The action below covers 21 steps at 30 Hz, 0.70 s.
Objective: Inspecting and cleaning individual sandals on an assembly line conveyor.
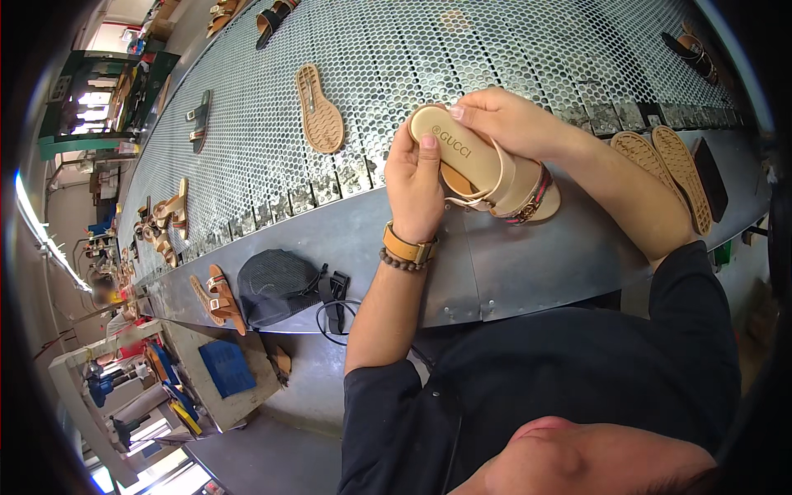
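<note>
1. Nearest the camera, a dark long-sleeved top (pixel 577 388) is seen, its lower part cut off by the picture's edge; both forearms rise from it toward the work.
2. The left hand (pixel 415 183) is closed around the heel end of a beige flat sandal with a tan insole and a striped strap (pixel 487 169), thumb pressed on the insole; a tan leather wrist strap (pixel 407 246) and a brown bead bracelet (pixel 404 262) are worn on that wrist.
3. The right hand (pixel 503 120) is curled over the same sandal from above, fingertips on the heel rim; the sandal is held up over the grey sheet-metal ledge (pixel 511 264), touching neither it nor the belt. Its underside is hidden.
4. On the ledge to the left, a dark mesh cap (pixel 276 285) lies beside a black strap with a buckle (pixel 334 297), and a pair of brown strapped sandals (pixel 219 299) lies just beyond the cap.
5. On the right of the ledge, two tan ribbed outsoles (pixel 672 169) lie side by side, with a dark flat piece (pixel 709 177) next to them; what it is cannot be made out.
6. Farther off, a perforated metal conveyor belt (pixel 511 49) carries a single tan outsole, tread up (pixel 318 109), and more sandals, too small to describe.
7. A blue tray (pixel 224 367) on a low bench sits at lower left; its contents cannot be made out.
</note>
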Each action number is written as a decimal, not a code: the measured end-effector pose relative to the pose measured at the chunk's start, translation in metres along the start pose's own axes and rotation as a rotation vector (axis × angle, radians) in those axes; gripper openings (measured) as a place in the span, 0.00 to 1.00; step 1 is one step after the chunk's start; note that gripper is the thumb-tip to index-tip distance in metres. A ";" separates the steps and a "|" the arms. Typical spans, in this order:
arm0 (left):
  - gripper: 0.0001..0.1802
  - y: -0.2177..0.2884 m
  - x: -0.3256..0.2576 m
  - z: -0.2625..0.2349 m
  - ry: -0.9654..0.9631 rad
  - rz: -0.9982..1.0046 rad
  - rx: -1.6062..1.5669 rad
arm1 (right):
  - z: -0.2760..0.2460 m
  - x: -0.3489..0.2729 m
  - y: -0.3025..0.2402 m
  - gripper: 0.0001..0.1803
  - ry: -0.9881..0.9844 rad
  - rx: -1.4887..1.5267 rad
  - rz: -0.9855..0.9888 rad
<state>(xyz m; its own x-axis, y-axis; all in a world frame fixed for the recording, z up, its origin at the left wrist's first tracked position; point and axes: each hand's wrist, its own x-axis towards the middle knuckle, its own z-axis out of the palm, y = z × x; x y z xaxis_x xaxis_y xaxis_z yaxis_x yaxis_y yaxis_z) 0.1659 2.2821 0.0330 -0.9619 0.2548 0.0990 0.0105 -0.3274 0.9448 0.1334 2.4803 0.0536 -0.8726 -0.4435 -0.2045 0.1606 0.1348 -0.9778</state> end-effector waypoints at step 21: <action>0.36 -0.009 0.026 -0.059 0.441 -0.080 1.671 | -0.032 0.003 0.026 0.10 0.239 0.645 0.393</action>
<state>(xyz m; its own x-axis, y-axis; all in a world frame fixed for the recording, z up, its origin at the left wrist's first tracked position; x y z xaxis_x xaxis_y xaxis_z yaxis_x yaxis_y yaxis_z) 0.1243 2.2379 0.0090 -0.9675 -0.1193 0.2228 -0.0622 0.9669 0.2475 0.1204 2.5106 0.0287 -0.7600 -0.2579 -0.5966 0.6496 -0.3308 -0.6845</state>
